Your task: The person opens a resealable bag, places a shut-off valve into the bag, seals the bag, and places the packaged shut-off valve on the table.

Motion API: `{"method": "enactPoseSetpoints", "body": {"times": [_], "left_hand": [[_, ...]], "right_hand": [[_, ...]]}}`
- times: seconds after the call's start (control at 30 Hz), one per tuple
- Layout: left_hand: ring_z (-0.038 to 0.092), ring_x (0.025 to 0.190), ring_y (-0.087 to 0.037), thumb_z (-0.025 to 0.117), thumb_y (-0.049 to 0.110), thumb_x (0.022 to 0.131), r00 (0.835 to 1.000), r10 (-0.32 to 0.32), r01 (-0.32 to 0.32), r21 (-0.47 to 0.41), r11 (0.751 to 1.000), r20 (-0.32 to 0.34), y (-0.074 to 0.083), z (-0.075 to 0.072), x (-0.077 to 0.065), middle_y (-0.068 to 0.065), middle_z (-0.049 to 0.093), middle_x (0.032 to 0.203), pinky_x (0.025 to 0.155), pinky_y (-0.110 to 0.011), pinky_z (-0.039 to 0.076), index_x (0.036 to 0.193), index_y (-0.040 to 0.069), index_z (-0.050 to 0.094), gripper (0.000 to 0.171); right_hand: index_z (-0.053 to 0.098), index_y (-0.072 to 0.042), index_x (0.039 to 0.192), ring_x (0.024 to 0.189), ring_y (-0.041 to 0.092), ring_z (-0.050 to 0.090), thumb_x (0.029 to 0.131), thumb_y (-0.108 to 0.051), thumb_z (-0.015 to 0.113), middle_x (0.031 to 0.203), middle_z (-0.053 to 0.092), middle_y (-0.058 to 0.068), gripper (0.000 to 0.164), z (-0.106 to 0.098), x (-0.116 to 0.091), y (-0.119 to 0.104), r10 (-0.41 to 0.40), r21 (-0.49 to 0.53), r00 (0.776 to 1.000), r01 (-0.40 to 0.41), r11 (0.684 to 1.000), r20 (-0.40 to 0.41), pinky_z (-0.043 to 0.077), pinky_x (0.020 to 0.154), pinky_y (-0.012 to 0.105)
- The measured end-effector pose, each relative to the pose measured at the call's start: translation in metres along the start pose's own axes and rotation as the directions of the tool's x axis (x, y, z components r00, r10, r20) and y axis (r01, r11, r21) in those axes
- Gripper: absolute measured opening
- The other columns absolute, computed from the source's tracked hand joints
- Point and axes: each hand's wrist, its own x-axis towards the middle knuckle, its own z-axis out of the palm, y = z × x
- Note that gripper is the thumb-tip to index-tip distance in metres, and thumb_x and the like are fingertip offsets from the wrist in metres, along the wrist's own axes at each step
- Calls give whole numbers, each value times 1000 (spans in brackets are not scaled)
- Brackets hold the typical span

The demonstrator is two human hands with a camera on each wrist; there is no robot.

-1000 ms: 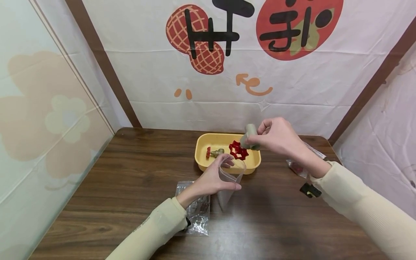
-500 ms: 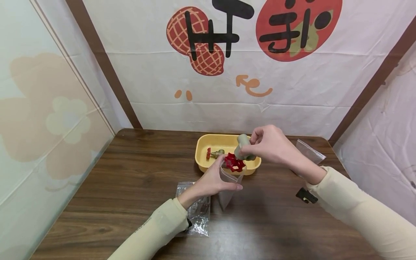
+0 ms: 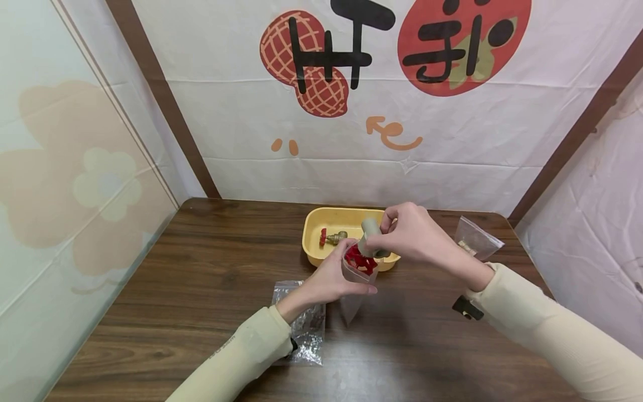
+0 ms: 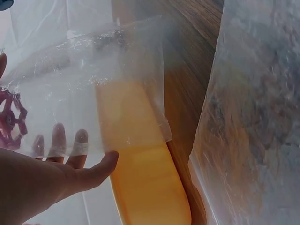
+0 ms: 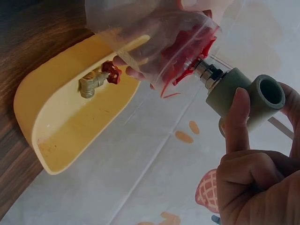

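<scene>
My left hand [image 3: 329,276] holds a clear plastic bag [image 3: 351,306] by its mouth, fingers and thumb on opposite sides of the opening. Between thumb and fingers, my right hand [image 3: 414,233] grips a grey-green pipe valve [image 5: 229,93] with a metal stem and a red handwheel [image 5: 187,51]. The handwheel is inside the bag's mouth, and the grey-green body stays outside. From the left wrist, the bag [image 4: 131,61] looks mostly unfilled, with the red wheel at its left end.
Behind the hands stands a yellow tray [image 3: 310,252] holding a small brass valve [image 3: 334,238] with a red handle. Another clear bag [image 3: 307,335] lies under the left forearm. A zip bag [image 3: 478,240] with something beige inside lies at the right.
My right hand has moved down and left with the valve, from over the tray to the bag, and the red handwheel has entered its mouth. The left hand stays nearly still.
</scene>
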Motion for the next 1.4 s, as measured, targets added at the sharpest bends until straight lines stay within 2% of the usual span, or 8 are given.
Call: {"method": "enactPoseSetpoints", "body": {"times": [0.23,0.43,0.97,1.13,1.4], "left_hand": [[61,116,-14,96,23,75,1000,16,-16,9,1000,-6,3,3,-3,0,63,129,105,-39,47,148,15,41,91],[63,113,-15,96,23,75,999,23,-23,12,1000,-22,4,5,-3,-1,63,127,102,-37,49,145,13,42,89],[62,112,-15,97,19,71,995,46,-44,23,999,-90,0,12,1,-4,61,128,101,-35,51,143,9,43,90],[62,114,-15,97,19,70,990,49,-45,29,999,-131,0,16,0,-3,59,131,104,-35,49,145,9,44,92],[60,118,-17,97,26,69,972,11,13,99,995,-233,1,22,-1,-2,60,134,107,-41,45,144,10,47,92]], "right_hand": [[60,-15,70,52,10,37,72,-38,85,54,41,-8,34,10,2,3,-22,-27,1000,22,999,-1,31,48,28],[61,-15,71,55,11,43,68,-40,87,56,47,-7,35,16,3,4,-15,-49,1000,15,999,9,35,50,29],[61,-15,70,58,15,50,70,-38,89,64,56,-2,36,27,7,7,-34,-112,999,37,993,35,41,51,31],[61,-14,69,57,15,50,71,-37,90,64,55,-3,37,29,9,8,-28,-110,999,33,993,46,41,51,30],[61,-14,67,54,12,46,70,-36,86,58,52,-5,34,34,11,7,-10,-99,998,17,995,63,35,48,28]]}}
